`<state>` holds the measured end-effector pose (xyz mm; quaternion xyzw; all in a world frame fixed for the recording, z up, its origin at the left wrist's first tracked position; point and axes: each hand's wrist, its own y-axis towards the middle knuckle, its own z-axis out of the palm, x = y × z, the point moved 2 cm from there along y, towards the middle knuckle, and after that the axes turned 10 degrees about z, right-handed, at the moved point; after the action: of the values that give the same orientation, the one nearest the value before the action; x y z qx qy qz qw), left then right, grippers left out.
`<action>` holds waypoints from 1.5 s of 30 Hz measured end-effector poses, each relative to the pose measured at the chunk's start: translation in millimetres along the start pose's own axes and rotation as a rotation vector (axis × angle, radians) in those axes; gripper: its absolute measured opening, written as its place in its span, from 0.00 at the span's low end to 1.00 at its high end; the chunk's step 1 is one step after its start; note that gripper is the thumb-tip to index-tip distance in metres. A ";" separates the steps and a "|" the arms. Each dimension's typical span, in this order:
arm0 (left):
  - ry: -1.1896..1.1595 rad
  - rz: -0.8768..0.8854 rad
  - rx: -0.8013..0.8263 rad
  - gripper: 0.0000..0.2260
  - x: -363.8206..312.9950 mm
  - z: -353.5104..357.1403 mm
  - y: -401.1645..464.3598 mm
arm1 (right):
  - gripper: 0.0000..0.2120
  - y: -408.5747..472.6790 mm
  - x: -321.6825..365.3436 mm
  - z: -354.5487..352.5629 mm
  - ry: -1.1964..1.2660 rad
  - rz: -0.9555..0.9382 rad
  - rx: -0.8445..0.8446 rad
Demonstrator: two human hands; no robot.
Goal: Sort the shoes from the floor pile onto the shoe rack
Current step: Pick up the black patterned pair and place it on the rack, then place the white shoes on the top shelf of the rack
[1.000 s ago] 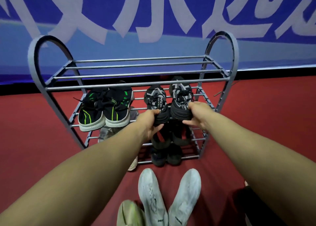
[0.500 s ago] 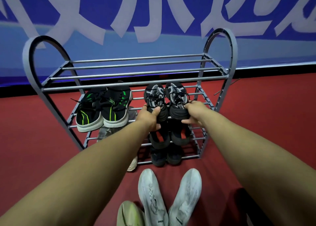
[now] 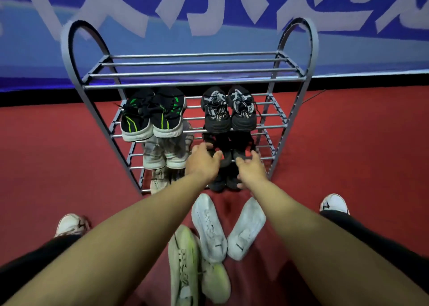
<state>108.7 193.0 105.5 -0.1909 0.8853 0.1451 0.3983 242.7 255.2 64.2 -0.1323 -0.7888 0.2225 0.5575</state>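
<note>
A grey metal shoe rack [image 3: 195, 86] stands against the wall. On its second shelf sit a black pair with green stripes [image 3: 152, 115] at left and a black-and-white knit pair [image 3: 228, 109] at right. Lower shelves hold a worn grey pair [image 3: 166, 152], a beige pair [image 3: 160, 181] and dark pairs at right, partly hidden by my hands. My left hand [image 3: 202, 162] and my right hand [image 3: 250, 170] hover in front of the lower shelves, fingers spread, holding nothing. On the red floor lie a white pair [image 3: 228, 229] and a pale yellow-green pair [image 3: 195, 266].
The top shelf [image 3: 192, 70] of the rack is bare bars. A blue banner with white characters [image 3: 209, 8] covers the wall behind. My own feet in white trainers show at the left [image 3: 70, 224] and the right [image 3: 334, 203]. Red carpet spreads on both sides.
Both hands have let go of the black-and-white pair, which now rests on the second shelf, and have drawn back and down. The view has pulled back from the rack.
</note>
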 end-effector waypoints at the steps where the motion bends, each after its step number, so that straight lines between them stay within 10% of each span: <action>1: -0.025 -0.037 0.031 0.18 14.4 4.9 -14.8 | 0.31 -7.1 -18.9 4.7 -0.003 0.041 0.021; 12: -0.303 -0.458 0.096 0.11 146.6 42.1 -155.4 | 0.24 -61.9 -208.3 43.7 -0.224 0.340 0.052; 25: 0.191 -0.535 0.438 0.20 160.9 113.9 -160.3 | 0.24 -27.5 -251.8 26.1 -0.065 0.545 -0.031; 45: -0.190 -0.780 0.020 0.05 174.2 136.4 -148.2 | 0.16 21.4 -268.6 21.7 -0.006 0.603 -0.033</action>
<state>158.4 79.0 -129.9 -0.4945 0.7071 -0.0085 0.5053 313.7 146.7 -172.9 -0.3688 -0.7191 0.3657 0.4617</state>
